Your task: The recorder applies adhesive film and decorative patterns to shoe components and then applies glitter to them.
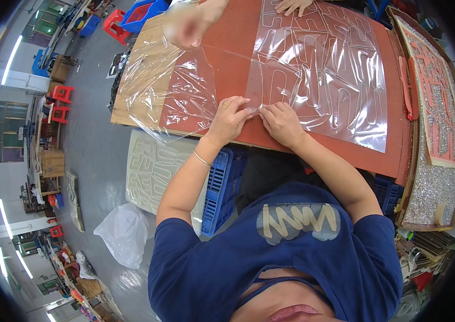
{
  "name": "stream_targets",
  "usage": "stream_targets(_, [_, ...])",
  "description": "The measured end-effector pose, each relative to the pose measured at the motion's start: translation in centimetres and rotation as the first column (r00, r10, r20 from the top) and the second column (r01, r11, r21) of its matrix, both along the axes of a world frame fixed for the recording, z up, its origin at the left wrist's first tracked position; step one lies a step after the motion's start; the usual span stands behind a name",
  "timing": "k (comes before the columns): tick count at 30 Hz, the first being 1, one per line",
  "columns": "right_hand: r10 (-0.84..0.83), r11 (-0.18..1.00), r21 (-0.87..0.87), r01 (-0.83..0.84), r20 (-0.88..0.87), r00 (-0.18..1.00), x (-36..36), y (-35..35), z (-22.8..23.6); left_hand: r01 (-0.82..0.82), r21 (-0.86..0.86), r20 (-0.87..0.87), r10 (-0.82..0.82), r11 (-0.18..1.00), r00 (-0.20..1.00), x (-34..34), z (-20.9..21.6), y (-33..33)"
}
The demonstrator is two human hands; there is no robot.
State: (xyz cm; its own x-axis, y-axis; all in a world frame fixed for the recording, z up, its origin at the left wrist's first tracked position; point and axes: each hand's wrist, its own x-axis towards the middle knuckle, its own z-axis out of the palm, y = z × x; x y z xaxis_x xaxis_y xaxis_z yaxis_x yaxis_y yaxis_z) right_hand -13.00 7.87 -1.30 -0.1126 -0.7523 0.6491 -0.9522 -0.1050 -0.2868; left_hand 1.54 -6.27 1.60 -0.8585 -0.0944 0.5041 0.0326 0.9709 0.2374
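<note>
- I saw one red-brown work board (pixel 233 48) filling the upper middle of the view, resting on a pale wooden panel whose bare edge showed at the left.
- Two sheets of clear plastic film lay on it: a flat one (pixel 324 70) on the right, with letter outlines pressed or cut into it, and a crumpled one (pixel 168 86) on the left, hanging over the board's edge.
- One glitter-covered panel (pixel 437 107) with red lettering on it leaned at the right edge of the board.
- I counted two blue plastic crates, one (pixel 222 188) under the board's near edge and one (pixel 144 12) far off at the top.
- One pale sheet of cut letter shapes (pixel 149 166) lay on the floor to the left, near one white plastic bag (pixel 123 231).
- My left hand (pixel 228 119) was pinched narrow on the near corner of the flat film, fingertips closed on its edge, a ring and a bracelet on that arm.
- My right hand (pixel 281 122) was just beside it, thumb and fingers nipping the same film edge; the two hands nearly touched.
- Two other hands belonged to someone across the board: one blurred (pixel 187 24), holding up the crumpled film, and one (pixel 294 5) resting on the flat film.
</note>
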Motion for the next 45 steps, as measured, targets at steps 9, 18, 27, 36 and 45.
stream_targets(9, [-0.023, 0.994, 0.104, 0.035, -0.121, 0.992, 0.7, 0.4, -0.1, -0.114, 0.278, 0.086, 0.094, 0.954, 0.992, -0.1, -0.6, -0.3])
stream_targets(18, [-0.010, 0.993, 0.112, 0.024, -0.120, 0.993, 0.7, 1.1, -0.5, -0.470, 0.564, 0.459, 0.215, 0.679, 0.862, -2.5, -0.8, -2.5])
stream_targets(27, [0.026, 0.992, 0.128, -0.013, -0.103, 0.994, 0.9, 1.6, 0.3, -0.576, 0.418, 0.326, 0.475, 0.703, 0.817, -5.2, 4.8, -8.7])
stream_targets(36, [0.005, 0.992, 0.123, 0.007, -0.095, 0.995, 0.4, 1.7, -0.1, -0.544, 0.592, 0.105, 0.612, 0.594, 0.783, -3.9, 2.9, -14.2])
stream_targets(45, [0.040, 0.984, 0.175, -0.036, -0.020, 0.999, -0.7, 5.8, 1.8, -0.519, 0.271, -0.437, 0.584, 0.811, 0.684, -0.8, 12.9, -20.4])
